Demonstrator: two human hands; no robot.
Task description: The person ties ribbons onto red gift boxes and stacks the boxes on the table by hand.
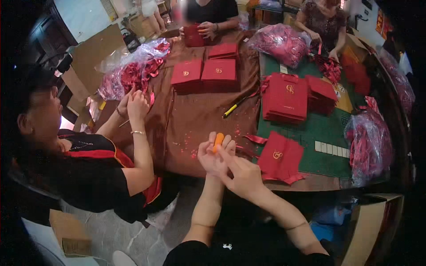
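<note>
My left hand point(211, 155) is palm up over the near table edge, its fingers loosely curled and apart. A small orange tube, which looks like a finger cot point(218, 141), sits among those fingers, apparently over one of them. My right hand point(244, 175) reaches across from the right, with its index fingertip against the lower end of the finger cot. Its thumb stands apart near my left palm, and its other fingers are partly hidden. Just right of my hands lie red gift bags point(279, 157) with a gold emblem and a red ribbon point(255, 138).
Stacked red bags point(284, 98) stand on the green mat point(310, 170). More stacks point(218, 70) and a yellow-black cutter-like tool point(230, 110) lie on the brown cloth point(191, 119). Plastic-wrapped ribbon bundles point(370, 144) are at the right. Co-workers sit left and opposite.
</note>
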